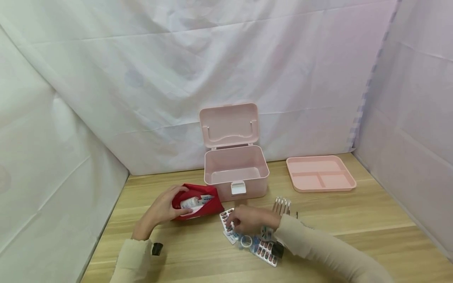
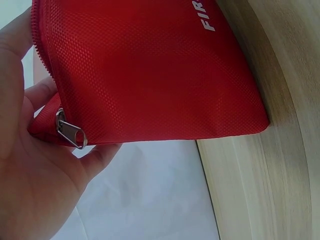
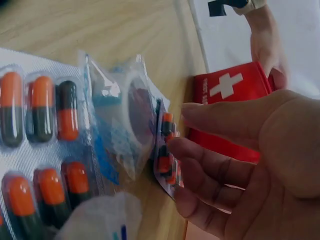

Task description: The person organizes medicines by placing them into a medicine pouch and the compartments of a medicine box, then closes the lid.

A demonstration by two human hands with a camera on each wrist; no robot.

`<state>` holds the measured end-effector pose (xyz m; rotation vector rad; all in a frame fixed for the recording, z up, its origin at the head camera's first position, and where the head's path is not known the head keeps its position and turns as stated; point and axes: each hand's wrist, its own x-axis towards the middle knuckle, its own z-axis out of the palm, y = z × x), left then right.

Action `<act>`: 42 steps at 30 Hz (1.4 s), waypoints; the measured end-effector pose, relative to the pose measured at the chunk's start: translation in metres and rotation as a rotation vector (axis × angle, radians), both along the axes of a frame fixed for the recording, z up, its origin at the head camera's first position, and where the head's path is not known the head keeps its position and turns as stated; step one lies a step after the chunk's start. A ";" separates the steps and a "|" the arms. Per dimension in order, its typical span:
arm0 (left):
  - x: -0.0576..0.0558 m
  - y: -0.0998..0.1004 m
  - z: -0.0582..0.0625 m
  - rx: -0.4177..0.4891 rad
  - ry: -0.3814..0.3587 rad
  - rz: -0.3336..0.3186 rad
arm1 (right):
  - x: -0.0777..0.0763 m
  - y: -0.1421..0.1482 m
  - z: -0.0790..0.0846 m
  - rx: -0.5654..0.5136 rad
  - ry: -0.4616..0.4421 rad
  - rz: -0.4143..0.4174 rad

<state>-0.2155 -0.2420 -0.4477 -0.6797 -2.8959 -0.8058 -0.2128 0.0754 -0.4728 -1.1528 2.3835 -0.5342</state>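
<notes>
My left hand (image 1: 164, 207) grips the rim of a red first aid pouch (image 1: 211, 209), thumb and fingers spread across its unzipped mouth. A white bottle (image 1: 189, 203) and small packets show inside the pouch. The metal zipper pull (image 2: 70, 131) hangs by the palm in the left wrist view. My right hand (image 1: 249, 219) is at a capsule blister pack (image 1: 225, 217), its fingertips (image 3: 177, 145) overlapping the pack in the right wrist view, thumb apart from the fingers. Close by lie a bagged tape roll (image 1: 246, 241) and a second capsule blister pack (image 1: 266, 252).
Behind the hands stands a pink box (image 1: 253, 188) with its lid raised. To its right lies a pink divided tray (image 1: 306, 173). Cotton swabs (image 1: 282, 204) lie beside the right forearm. White cloth (image 1: 170, 78) encloses the wooden table (image 1: 187, 259) at the back and sides.
</notes>
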 end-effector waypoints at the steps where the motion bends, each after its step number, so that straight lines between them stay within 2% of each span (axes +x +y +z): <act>1: 0.000 0.000 0.000 0.000 0.001 -0.001 | 0.001 -0.001 -0.001 0.003 0.000 0.007; 7: 0.000 0.000 -0.001 0.002 0.013 -0.012 | 0.002 0.000 -0.003 0.030 0.030 0.006; 14: 0.001 -0.001 0.000 -0.003 -0.001 0.006 | -0.003 0.009 0.001 0.057 0.035 -0.087; 18: 0.000 -0.002 0.000 -0.001 0.001 0.005 | -0.004 0.013 0.003 0.060 0.079 -0.130; 23: 0.000 -0.002 -0.001 -0.007 0.004 0.004 | -0.006 0.012 0.003 0.015 0.114 -0.163; 26: -0.001 -0.002 -0.001 -0.012 -0.002 0.007 | -0.007 0.006 0.004 -0.022 0.085 -0.148; 31: -0.001 -0.001 0.000 -0.011 -0.004 0.010 | -0.006 -0.007 0.005 -0.033 -0.018 -0.155; 37: 0.000 0.001 0.001 -0.009 -0.013 0.003 | 0.000 -0.014 0.000 0.021 -0.090 -0.227; 42: 0.000 0.000 0.000 -0.004 -0.034 0.015 | 0.001 -0.017 -0.006 0.082 -0.088 -0.250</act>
